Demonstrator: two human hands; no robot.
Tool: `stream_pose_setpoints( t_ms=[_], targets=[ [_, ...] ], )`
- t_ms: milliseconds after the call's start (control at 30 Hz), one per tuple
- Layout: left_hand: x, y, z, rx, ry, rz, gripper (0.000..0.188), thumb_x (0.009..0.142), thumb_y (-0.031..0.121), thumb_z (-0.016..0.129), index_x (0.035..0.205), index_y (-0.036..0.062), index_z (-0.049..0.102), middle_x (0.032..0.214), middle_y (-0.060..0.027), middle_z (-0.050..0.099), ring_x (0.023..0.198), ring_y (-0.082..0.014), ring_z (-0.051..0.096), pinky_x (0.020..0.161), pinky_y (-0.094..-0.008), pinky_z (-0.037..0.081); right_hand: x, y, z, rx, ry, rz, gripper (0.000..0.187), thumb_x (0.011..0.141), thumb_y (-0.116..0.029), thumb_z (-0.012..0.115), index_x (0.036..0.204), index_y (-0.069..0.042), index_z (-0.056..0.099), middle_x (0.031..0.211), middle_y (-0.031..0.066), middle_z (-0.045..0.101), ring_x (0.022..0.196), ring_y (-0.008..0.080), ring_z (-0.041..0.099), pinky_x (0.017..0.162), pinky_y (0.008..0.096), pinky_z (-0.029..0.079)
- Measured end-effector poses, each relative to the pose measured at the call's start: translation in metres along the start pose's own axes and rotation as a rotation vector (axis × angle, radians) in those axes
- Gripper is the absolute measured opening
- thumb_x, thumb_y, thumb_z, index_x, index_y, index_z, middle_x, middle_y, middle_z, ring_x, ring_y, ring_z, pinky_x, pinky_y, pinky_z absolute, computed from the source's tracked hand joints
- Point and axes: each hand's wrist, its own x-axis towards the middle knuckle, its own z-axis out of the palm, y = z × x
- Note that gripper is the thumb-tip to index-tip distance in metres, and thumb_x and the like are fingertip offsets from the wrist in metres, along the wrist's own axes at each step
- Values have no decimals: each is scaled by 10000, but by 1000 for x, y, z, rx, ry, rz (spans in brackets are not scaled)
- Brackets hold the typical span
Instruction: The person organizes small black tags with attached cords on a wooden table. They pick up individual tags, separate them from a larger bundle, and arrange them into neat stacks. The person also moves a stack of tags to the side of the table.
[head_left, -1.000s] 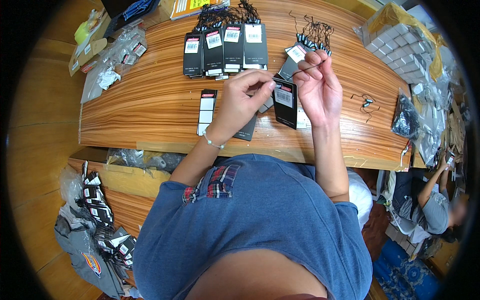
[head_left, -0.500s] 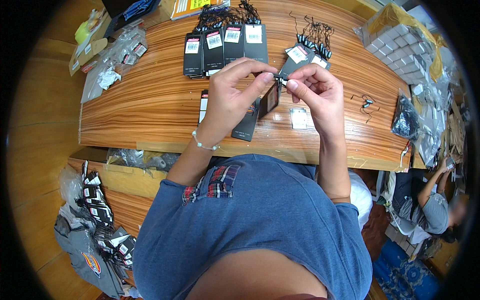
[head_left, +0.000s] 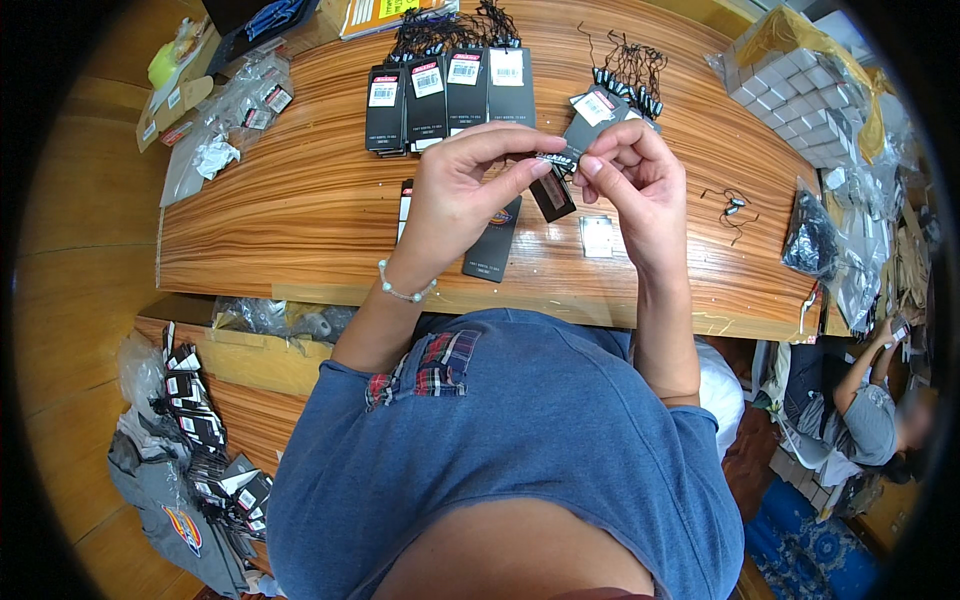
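Observation:
Close together over the table, my two hands work on one small black string lock [head_left: 556, 159] with pale lettering. My left hand [head_left: 462, 190] pinches its left end between thumb and fingers. At its right end, the thumb and fingertips of my right hand [head_left: 642, 190] are pressed together on it. A small dark hang tag [head_left: 553, 197] with a brownish panel dangles beneath. Under my left hand lie a larger black hang tag [head_left: 490, 245] and, partly hidden, a tag with a white label [head_left: 406, 210]. Clear-looking small square pieces [head_left: 597, 237] lie below my right hand.
Stacked black tags with strings [head_left: 427, 100] stand at the back, with another bunch [head_left: 592, 110] to their right. A loose string lock [head_left: 735, 207] lies at right. Beyond are a box of white cartons [head_left: 790, 95] and plastic bags [head_left: 812, 232]. A seated person [head_left: 868, 420] is at far right.
The lock has turned so its lettering shows, and the dangling tag has swung to face more toward me. My left hand has shifted slightly downward.

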Motion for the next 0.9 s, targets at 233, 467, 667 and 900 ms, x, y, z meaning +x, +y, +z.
stream_pose_setpoints(
  t_ms=[233, 467, 667, 900],
  targets=[
    [0, -2, -1, 97, -18, 20, 184, 754, -60, 565, 911, -1, 639, 901, -97, 616, 822, -140, 577, 717, -231, 470, -4, 4, 4, 26, 0, 28, 104, 785, -11, 575, 856, -27, 500, 707, 45, 578, 619, 75, 553, 521, 175, 418],
    [-2, 4, -3, 78, -119, 31, 165, 739, -57, 566, 878, -10, 642, 843, -99, 629, 784, -142, 587, 695, -228, 470, -4, 11, -6, 303, -210, 184, 170, 786, -43, 598, 893, -35, 467, 679, 72, 585, 581, 89, 552, 499, 177, 424],
    [2, 5, -2, 147, -125, 63, 158, 724, -53, 581, 858, -3, 649, 819, -86, 624, 781, -155, 580, 683, -242, 461, -5, 17, -6, 265, -208, 192, 148, 815, -87, 574, 906, -26, 474, 681, 60, 583, 581, 86, 544, 507, 178, 423],
    [10, -23, 3, 420, 60, 267, 271, 739, 175, 619, 1000, 102, 619, 1020, -83, 525, 959, -226, 470, 831, -301, 369, -2, 19, -8, 137, -268, 322, 159, 869, -164, 497, 932, -18, 485, 708, 56, 558, 624, 93, 525, 526, 198, 408]
  ],
)
